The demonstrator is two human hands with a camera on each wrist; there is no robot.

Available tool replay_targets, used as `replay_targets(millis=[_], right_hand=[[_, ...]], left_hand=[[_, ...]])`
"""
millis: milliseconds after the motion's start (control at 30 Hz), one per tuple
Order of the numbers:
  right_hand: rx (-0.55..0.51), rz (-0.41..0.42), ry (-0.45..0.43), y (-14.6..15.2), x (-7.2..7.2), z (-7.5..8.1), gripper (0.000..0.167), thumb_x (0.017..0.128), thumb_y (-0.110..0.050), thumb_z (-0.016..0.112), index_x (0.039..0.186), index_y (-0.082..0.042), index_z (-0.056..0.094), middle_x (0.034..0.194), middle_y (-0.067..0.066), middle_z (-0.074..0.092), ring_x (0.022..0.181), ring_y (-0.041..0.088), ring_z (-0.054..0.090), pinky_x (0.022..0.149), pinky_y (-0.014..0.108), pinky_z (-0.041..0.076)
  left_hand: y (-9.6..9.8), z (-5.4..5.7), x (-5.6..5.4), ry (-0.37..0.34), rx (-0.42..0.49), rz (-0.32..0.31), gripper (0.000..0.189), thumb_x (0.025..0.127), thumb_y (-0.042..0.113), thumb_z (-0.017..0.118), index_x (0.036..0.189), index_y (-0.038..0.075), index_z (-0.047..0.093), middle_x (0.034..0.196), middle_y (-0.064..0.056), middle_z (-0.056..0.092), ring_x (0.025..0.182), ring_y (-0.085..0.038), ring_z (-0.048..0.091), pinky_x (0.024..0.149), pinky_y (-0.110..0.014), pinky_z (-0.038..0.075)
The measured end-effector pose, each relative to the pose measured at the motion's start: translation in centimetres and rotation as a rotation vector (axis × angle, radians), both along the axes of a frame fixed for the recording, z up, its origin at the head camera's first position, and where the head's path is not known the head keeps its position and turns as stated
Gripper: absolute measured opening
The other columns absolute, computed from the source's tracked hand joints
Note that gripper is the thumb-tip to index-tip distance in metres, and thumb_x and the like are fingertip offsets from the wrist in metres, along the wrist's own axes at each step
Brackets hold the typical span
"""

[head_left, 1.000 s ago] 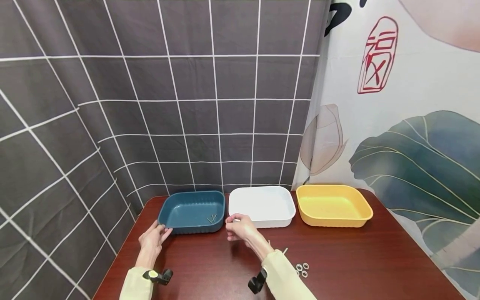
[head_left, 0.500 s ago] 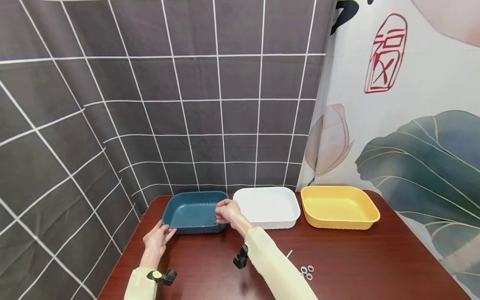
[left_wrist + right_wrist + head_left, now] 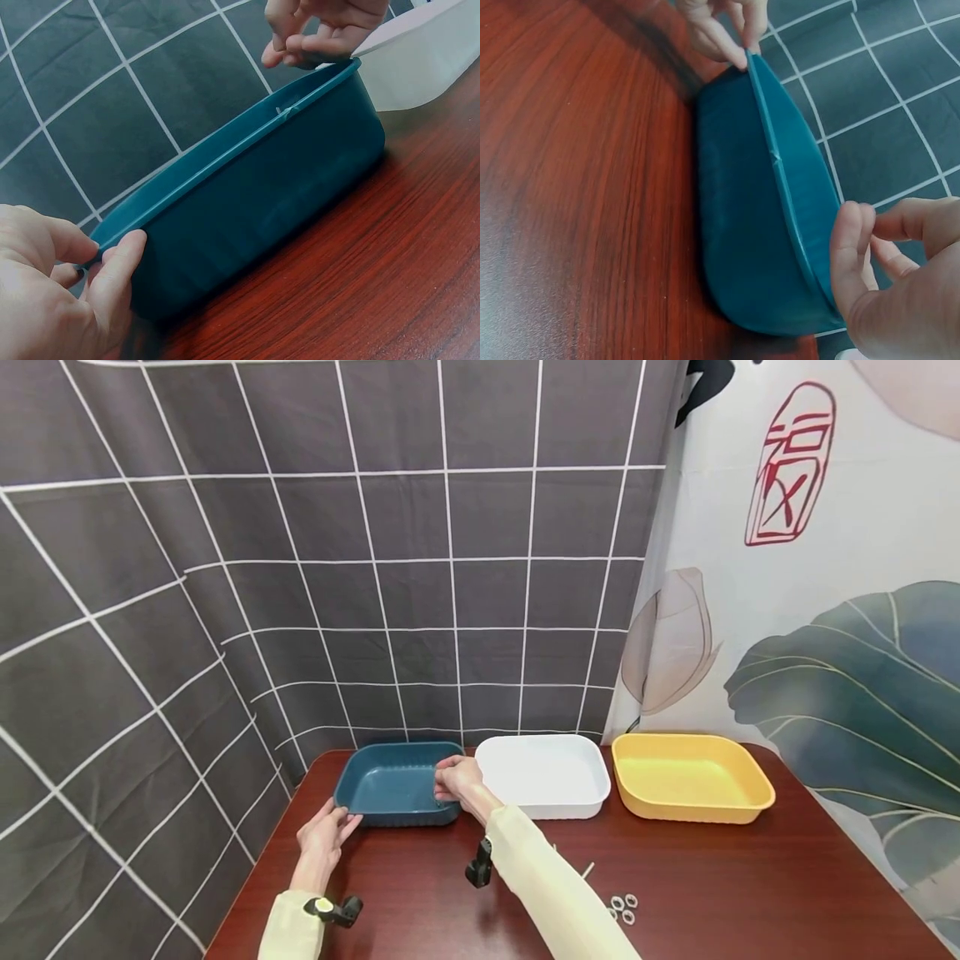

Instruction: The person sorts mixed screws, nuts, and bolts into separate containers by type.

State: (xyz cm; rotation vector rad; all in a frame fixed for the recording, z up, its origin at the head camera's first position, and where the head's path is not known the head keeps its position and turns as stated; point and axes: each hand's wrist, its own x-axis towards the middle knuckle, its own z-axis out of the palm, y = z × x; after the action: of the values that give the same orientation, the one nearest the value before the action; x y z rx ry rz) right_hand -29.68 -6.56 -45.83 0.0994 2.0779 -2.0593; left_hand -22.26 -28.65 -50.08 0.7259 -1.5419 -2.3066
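A blue tray (image 3: 397, 818) stands at the left of the row. My left hand (image 3: 321, 843) pinches its near left rim between thumb and fingers, plain in the left wrist view. Over the tray's right end hovers my right hand (image 3: 459, 778), its thumb and fingertips drawn together. In the right wrist view the right hand's fingertips (image 3: 847, 217) meet just above the rim; I cannot tell whether something small is between them. Thin slivers (image 3: 283, 107) show inside the tray near its rim in the left wrist view.
Right of the blue tray stand a white tray (image 3: 551, 808) and a yellow tray (image 3: 693, 810). Several metal rings (image 3: 632, 907) and a thin light rod (image 3: 588, 870) lie near the right sleeve on the wooden table (image 3: 735, 885). Hanging cloth (image 3: 390, 518) rises behind.
My right hand has moved left from in front of the white tray to over the blue tray's right end, now covering the thin pieces there. My left hand keeps its hold on the rim.
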Motion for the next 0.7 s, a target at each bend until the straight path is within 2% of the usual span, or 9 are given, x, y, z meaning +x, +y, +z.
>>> replay_targets(millis=[133,300,467,700], right_hand=[[-0.038,0.028,0.012,0.8,0.4,0.1,0.029,0.084,0.011,0.051,0.11,0.013,0.062,0.061,0.006,0.056,0.049,0.009,0.055,0.046,0.02,0.056],[-0.109,0.081,0.034,2.9,1.5,0.6,0.022,0.09,0.007,0.052,0.11,0.012,0.06,0.067,0.006,0.056,0.051,0.009,0.055,0.045,0.018,0.054],[-0.123,0.123,0.066,6.1,3.7,0.4,0.019,0.093,0.001,0.054,0.109,0.011,0.059,0.071,0.006,0.057,0.053,0.009,0.056,0.046,0.019,0.054],[-0.105,0.141,0.096,11.0,6.9,-0.2,0.027,0.094,-0.002,0.054,0.114,0.015,0.055,0.078,0.009,0.06,0.058,0.008,0.057,0.048,0.019,0.053]], left_hand=[[0.2,-0.1,-0.2,-0.009,-0.003,0.002,0.059,0.093,-0.008,0.049,0.15,-0.005,0.036,0.106,-0.011,0.062,0.07,-0.01,0.07,0.079,-0.028,0.061],[0.1,0.0,-0.3,-0.001,0.008,0.004,0.06,0.093,-0.009,0.05,0.151,-0.005,0.035,0.103,-0.01,0.062,0.07,-0.01,0.07,0.08,-0.03,0.061],[0.0,-0.2,-0.2,-0.004,0.003,0.007,0.061,0.093,-0.009,0.051,0.151,-0.003,0.034,0.103,-0.009,0.061,0.069,-0.009,0.07,0.08,-0.029,0.061],[0.1,-0.2,-0.1,0.002,-0.001,0.005,0.061,0.095,-0.008,0.051,0.152,-0.003,0.032,0.097,-0.004,0.062,0.071,-0.007,0.069,0.082,-0.029,0.06]])
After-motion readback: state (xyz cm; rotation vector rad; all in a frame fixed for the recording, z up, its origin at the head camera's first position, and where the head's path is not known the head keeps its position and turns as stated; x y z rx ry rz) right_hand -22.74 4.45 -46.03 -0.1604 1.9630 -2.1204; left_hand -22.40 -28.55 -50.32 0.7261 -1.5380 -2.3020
